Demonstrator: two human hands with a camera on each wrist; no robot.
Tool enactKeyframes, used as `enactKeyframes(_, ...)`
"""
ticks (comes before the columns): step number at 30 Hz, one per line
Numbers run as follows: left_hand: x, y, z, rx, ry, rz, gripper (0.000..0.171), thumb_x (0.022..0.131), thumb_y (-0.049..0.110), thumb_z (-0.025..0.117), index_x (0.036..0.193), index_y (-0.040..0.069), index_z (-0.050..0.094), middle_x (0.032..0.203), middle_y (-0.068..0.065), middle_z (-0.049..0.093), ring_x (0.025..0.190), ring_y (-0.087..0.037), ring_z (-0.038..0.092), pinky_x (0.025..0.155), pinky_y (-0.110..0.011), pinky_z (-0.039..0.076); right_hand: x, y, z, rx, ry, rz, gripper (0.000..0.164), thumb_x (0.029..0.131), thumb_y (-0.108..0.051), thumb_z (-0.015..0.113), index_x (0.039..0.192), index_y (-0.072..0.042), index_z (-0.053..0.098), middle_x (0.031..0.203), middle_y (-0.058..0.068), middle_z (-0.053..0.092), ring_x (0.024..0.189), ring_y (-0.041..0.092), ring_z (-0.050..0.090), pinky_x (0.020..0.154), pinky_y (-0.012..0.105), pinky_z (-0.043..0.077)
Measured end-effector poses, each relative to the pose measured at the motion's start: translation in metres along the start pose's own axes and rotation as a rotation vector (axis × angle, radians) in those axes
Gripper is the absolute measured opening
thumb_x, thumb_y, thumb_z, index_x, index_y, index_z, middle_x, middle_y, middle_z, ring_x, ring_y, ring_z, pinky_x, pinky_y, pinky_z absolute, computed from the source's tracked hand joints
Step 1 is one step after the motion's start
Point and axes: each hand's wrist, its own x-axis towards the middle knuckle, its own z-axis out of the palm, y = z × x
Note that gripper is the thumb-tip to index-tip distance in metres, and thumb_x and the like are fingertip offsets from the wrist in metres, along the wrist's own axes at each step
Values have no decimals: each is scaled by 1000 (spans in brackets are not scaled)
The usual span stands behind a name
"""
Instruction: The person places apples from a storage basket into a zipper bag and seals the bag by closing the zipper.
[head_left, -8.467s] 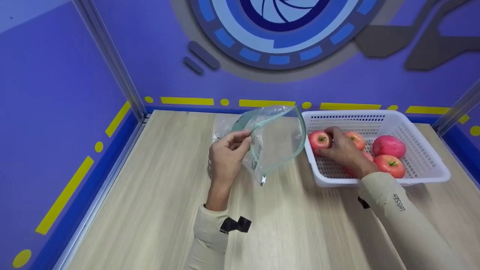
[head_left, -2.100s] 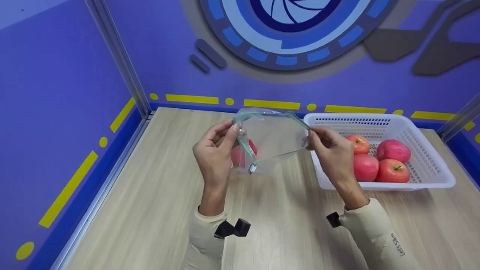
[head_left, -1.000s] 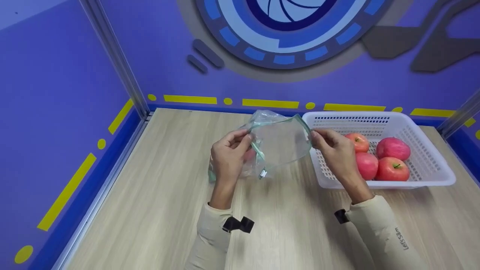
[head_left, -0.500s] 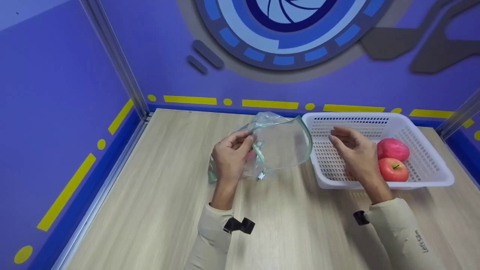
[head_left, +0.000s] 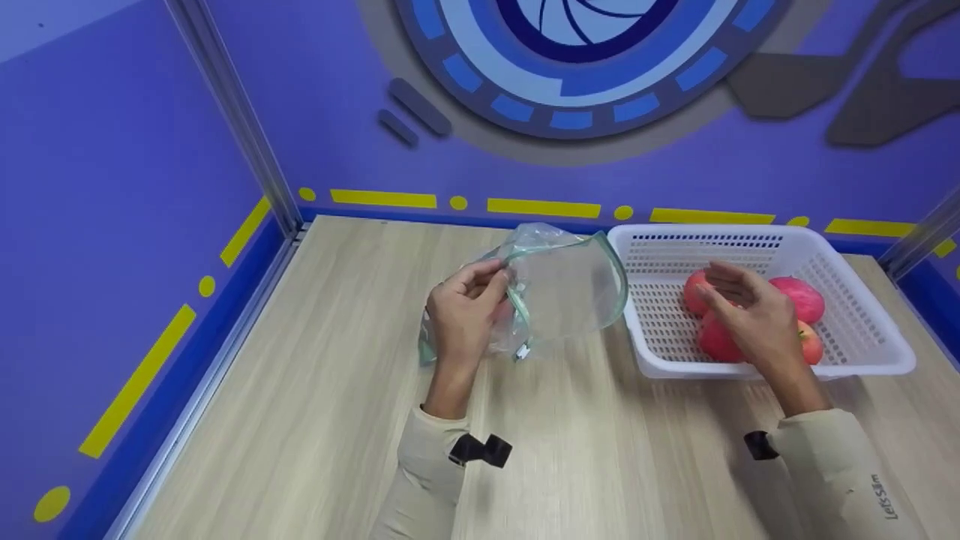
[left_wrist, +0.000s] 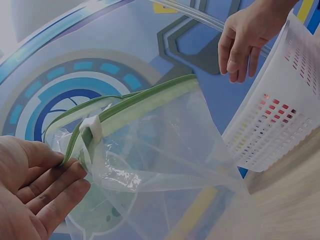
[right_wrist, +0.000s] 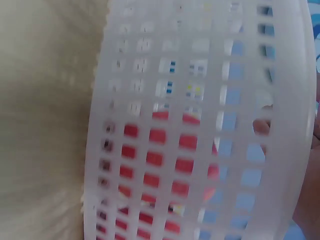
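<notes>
My left hand [head_left: 465, 311] pinches the rim of a clear zip bag [head_left: 577, 292] between thumb and fingers. The bag's green-edged mouth gapes to the right, and its white slider [left_wrist: 91, 128] shows close to my fingers in the left wrist view. A reddish apple [head_left: 501, 319] shows through the plastic, partly hidden behind that hand. My right hand [head_left: 765, 322] hovers over the white basket [head_left: 870, 315], fingers loosely bent and holding nothing. Below and around it are red apples [head_left: 697, 292], some partly covered by the hand. Whether it touches any apple I cannot tell.
The perforated basket stands on a wooden table [head_left: 337, 420] near the back wall, right of the bag. Purple-blue printed panels [head_left: 135, 225] enclose the table at the back and sides. In the right wrist view, the basket's wall [right_wrist: 295, 150] fills much of the picture.
Earlier my right hand held an apple in the basket; later an apple shows inside the bag. Both hands then held the bag's mouth. The right hand has let go and moved right over the basket.
</notes>
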Motion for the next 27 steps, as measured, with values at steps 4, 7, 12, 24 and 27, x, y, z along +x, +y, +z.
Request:
enactKeyframes(4,0,0,0,3,1,3,15,95,12,82,109,5,82,97,-4,80,84,-19,76,71,-28,63,-1,8,-10,-12,-1,25,56,96,-29,82,144,-6,64,135,17,70,119,19,69,97,11,49)
enactKeyframes(7,0,-1,0,3,0,4,15,96,12,81,109,5,82,97,-4,80,84,-18,76,70,-28,63,-2,15,-18,-14,-3,48,56,96,-28,83,143,-5,64,134,18,70,116,10,69,95,10,49)
enactKeyframes(12,1,-1,0,14,1,7,15,96,13,82,109,6,82,97,-3,80,83,-17,76,69,-27,63,-3,25,-31,-56,-37,81,59,98,-28,81,147,-4,60,139,21,66,124,24,68,94,8,48)
enactKeyframes(24,0,-1,-1,-22,-3,-20,16,96,11,81,110,4,82,97,-5,79,83,-20,75,68,-31,64,0,40,-48,-147,-256,192,83,95,-47,79,156,0,47,148,29,55,132,52,56,106,67,44)
enactKeyframes(27,1,-1,-1,-26,-3,-23,16,96,11,81,109,4,82,97,-6,79,82,-20,74,67,-31,64,1,41,-48,-154,-313,159,83,94,-45,82,154,1,49,148,30,55,132,53,56,107,67,44)
